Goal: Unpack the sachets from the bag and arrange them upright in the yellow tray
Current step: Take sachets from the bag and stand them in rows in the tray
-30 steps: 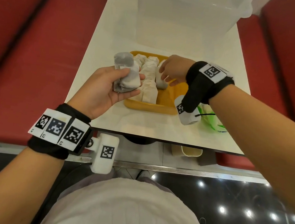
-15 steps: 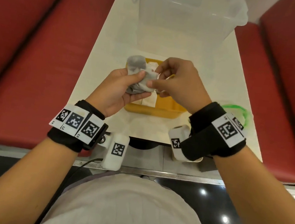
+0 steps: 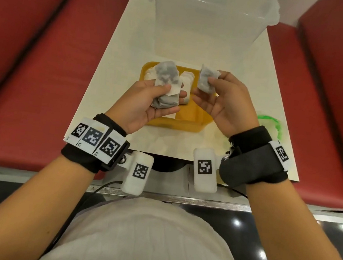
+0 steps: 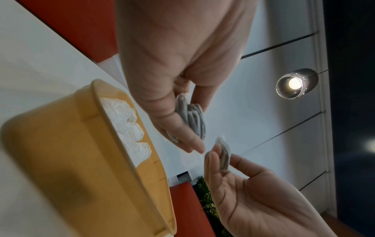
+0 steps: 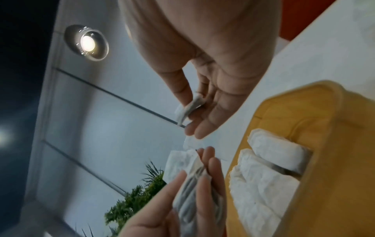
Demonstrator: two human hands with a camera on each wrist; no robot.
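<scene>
Fingers point(image 3: 172, 89) of the left hand point(image 3: 141, 102) curl round a bunch of grey sachets point(image 3: 165, 86), held above the near left part of the yellow tray point(image 3: 191, 119). The right hand point(image 3: 223, 106) pinches a single sachet point(image 3: 207, 79) between thumb and fingertips, just beside the bunch but apart from it. White sachets point(image 5: 270, 162) stand in rows inside the tray on the white tabletop point(image 3: 118, 62). A clear plastic box point(image 3: 210, 20) sits beyond the tray, and a crumpled green-edged bag point(image 3: 269, 124) lies to its right.
</scene>
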